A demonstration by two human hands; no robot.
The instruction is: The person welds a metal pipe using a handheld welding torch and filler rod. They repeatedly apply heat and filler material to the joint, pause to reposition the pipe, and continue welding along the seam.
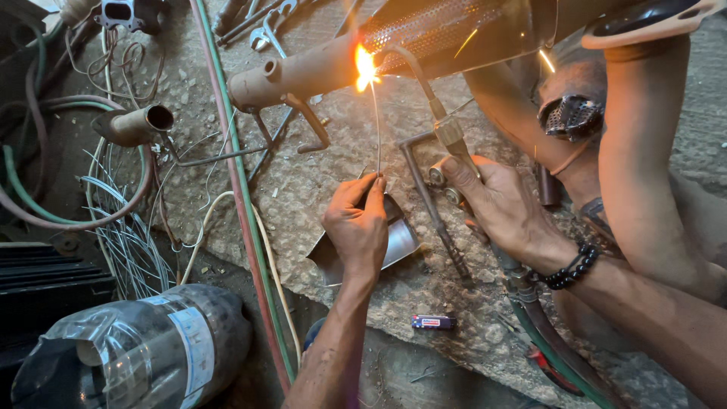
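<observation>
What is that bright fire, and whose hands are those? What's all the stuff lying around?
This picture comes from a camera on a person's head, looking down at their own two bare hands. The right hand holds a torch, a metal tool fed by hoses. Its flame is the bright spot, touching a rusty pipe. The left hand pinches a thin wire rod and points its tip into the flame. Under that hand lies a shiny bent metal sheet. On the rough stone floor you can also see a small lighter, a short loose tube, spanners, a bundle of wires and a plastic bottle.
</observation>
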